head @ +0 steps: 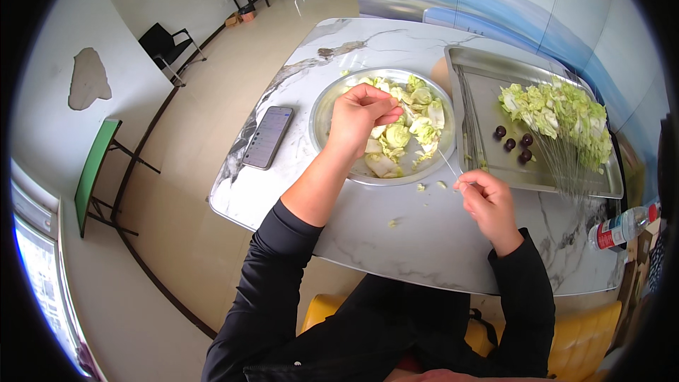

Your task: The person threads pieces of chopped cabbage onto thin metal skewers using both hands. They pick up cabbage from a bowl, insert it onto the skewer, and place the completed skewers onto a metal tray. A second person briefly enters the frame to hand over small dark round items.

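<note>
Over a round metal tray [339, 162] of torn cabbage leaves [397, 135], my left hand [360, 111] pinches its fingertips at the upper end of a leafy piece. In my right hand [484, 196] is the lower end of a thin metal skewer [448, 162], slanting up to cabbage pieces [426, 130] threaded on it. What exactly the left fingertips grip is partly hidden. To the right, a rectangular metal tray [530, 187] holds skewered cabbage [562, 111] in a pile, bare skewers [469, 111] along its left side and several dark round fruits [525, 156].
A smartphone [268, 138] lies on the marble-patterned table [371, 228] left of the round tray. Small leaf scraps [393, 223] are scattered near the front. A plastic bottle [623, 227] lies at the right edge. Yellow seating [583, 329] is below the table.
</note>
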{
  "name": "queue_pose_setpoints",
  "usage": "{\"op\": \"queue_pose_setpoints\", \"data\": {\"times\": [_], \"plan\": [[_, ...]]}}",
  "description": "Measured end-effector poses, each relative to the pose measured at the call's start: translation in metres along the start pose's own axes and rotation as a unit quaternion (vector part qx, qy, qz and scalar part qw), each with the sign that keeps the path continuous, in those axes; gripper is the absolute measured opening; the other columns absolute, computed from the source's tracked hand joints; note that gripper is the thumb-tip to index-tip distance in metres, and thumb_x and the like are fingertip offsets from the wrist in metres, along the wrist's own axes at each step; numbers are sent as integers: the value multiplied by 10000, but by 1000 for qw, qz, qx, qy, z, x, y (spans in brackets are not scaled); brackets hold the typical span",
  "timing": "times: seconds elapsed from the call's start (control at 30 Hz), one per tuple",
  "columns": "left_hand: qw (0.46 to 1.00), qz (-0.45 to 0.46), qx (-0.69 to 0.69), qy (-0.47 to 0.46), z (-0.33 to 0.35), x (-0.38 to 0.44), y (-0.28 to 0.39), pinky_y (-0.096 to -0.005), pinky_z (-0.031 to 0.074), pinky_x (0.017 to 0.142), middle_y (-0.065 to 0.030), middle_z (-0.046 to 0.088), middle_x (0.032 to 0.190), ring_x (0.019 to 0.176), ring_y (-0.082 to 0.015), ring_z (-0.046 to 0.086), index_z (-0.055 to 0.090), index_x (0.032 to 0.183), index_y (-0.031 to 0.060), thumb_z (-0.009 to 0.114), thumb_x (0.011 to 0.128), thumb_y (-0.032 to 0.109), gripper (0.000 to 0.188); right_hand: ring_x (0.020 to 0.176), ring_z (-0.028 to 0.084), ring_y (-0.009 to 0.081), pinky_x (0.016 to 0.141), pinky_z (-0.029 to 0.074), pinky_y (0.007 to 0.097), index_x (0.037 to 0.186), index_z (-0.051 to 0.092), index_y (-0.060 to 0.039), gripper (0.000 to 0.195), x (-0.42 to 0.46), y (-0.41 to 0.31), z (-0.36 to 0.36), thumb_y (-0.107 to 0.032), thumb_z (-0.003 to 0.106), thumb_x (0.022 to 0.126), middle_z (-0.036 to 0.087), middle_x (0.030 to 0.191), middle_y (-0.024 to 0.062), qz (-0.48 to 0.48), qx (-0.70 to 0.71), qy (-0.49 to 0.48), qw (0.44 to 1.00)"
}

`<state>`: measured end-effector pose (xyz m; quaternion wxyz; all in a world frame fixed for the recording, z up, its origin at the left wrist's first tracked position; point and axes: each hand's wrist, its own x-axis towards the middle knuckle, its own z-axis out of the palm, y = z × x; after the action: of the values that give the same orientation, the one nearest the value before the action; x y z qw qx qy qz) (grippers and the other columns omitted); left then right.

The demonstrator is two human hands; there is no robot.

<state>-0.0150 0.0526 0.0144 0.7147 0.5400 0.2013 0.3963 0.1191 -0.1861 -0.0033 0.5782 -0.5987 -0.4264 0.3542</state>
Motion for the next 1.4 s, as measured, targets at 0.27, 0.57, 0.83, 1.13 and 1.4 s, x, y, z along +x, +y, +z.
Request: {"op": "queue_pose_setpoints", "data": {"times": [0.27, 0.57, 0.83, 1.13, 1.4], "plan": [[1000, -2, 13, -25, 7, -7, 1, -297, 571, 718, -124, 658, 836, 773, -214, 678, 599, 884, -4, 613, 849, -28, 45, 469, 331, 27, 420, 245, 210, 894, 600, -22, 98, 2, 1, 1, -83, 532, 927, 406, 542, -45, -9, 8, 9, 1000], [995, -45, -86, 31, -4, 1, 3, -280, 563, 721, -109, 651, 857, 775, -202, 668, 597, 886, 17, 600, 864, -9, 34, 471, 336, 27, 423, 254, 209, 892, 602, -24, 100, 1, 3, 1, -77, 524, 927, 408, 542, -45, -26, -9, 1, 1000], [996, -45, -77, 17, -5, 1, 6, -279, 566, 704, -104, 648, 850, 775, -199, 667, 597, 888, 17, 586, 872, -17, 38, 469, 339, 25, 426, 252, 207, 885, 601, -24, 105, 1, 1, 1, -80, 525, 929, 421, 548, -46, -29, -13, 8, 999], [995, -59, -78, 4, -8, 0, 9, -270, 571, 682, -114, 657, 859, 760, -203, 678, 600, 901, 7, 615, 847, -17, 61, 474, 344, 26, 428, 250, 209, 888, 600, -18, 100, 1, 1, 1, -64, 518, 924, 412, 552, -50, -37, -29, 7, 999], [997, -53, -59, 5, -7, 1, 7, -278, 573, 683, -122, 662, 851, 755, -208, 682, 603, 899, -1, 618, 848, -17, 56, 475, 349, 30, 428, 260, 212, 894, 598, -5, 100, 1, 3, 1, -64, 522, 924, 417, 553, -46, -35, -20, 3, 999]]}}
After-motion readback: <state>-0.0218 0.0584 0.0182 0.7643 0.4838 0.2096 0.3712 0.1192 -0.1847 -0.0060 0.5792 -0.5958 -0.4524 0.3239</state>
